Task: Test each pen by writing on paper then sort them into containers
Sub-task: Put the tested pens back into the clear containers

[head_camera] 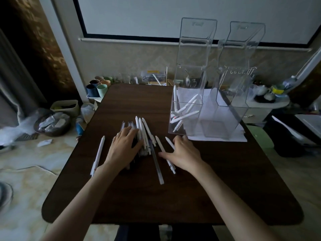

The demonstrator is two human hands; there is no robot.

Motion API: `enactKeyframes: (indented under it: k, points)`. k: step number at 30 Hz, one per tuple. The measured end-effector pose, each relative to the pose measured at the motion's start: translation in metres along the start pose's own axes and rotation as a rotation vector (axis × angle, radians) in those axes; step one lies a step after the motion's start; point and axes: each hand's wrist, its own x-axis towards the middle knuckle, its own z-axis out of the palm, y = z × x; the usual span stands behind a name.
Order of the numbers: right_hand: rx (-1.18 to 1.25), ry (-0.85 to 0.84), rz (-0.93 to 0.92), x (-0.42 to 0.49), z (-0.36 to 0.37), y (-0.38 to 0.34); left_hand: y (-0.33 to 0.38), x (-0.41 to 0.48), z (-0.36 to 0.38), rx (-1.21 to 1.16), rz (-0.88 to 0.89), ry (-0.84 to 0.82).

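A pile of white and dark pens (142, 134) lies in the middle of the dark wooden table (156, 197). My left hand (124, 145) rests flat on the pile's left side with fingers spread. My right hand (182, 152) lies open over two loose white pens (160, 145), thumb stretched toward the pile. One white pen (98, 155) lies apart at the left. A translucent pen (157, 166) lies between my hands. Two tall clear containers stand on white paper (217, 134); the left container (187, 108) holds several white pens, the right container (231, 108) looks empty.
Coloured cups (98, 87) stand on a tray off the table's far left corner. Bins and a basket (52, 122) sit on the floor at left. Cluttered items line the wall behind the table, and a low side table (271, 100) with objects stands at the right.
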Motion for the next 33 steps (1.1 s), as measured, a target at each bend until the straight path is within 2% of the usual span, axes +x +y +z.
enactKeyframes:
  k: [3,5,9,11,13,16,19,21,23,28,30,33]
  points:
    - [0.015,-0.001,0.037,0.008,0.003,-0.012,-0.003,-0.003,-0.003,-0.007,-0.035,0.047]
    - [-0.038,0.002,0.056,0.013,0.005,-0.018,-0.005,-0.004,-0.003,0.010,-0.118,0.073]
    - [-0.130,0.070,-0.027,0.017,0.006,-0.014,-0.005,0.000,-0.004,-0.034,-0.272,0.040]
    - [0.109,0.062,-0.137,0.017,-0.003,-0.007,-0.006,0.005,-0.004,-0.064,-0.312,0.062]
    - [0.501,0.117,-0.261,0.014,-0.024,-0.006,-0.007,0.010,-0.006,-0.156,-0.371,0.084]
    - [0.890,0.433,-0.448,0.011,-0.074,-0.018,-0.012,0.017,-0.008,-0.281,-0.431,0.085]
    - [1.108,0.723,-0.605,0.024,-0.127,-0.034,-0.023,0.018,-0.007,-0.343,-0.407,0.122]
    - [1.135,0.852,-0.635,0.046,-0.150,-0.040,-0.028,0.017,-0.008,-0.362,-0.379,0.159]
    - [1.110,0.888,-0.556,0.069,-0.152,-0.042,-0.029,0.016,-0.011,-0.392,-0.384,0.195]
    - [0.981,0.724,-0.411,0.100,-0.111,-0.028,-0.031,0.015,-0.016,-0.462,-0.422,0.242]
    - [0.990,0.719,-0.411,0.091,-0.103,-0.026,-0.029,0.014,-0.017,-0.431,-0.425,0.187]
    - [0.861,0.822,-0.482,0.058,-0.086,-0.032,-0.027,0.016,-0.017,-0.187,-0.412,0.019]
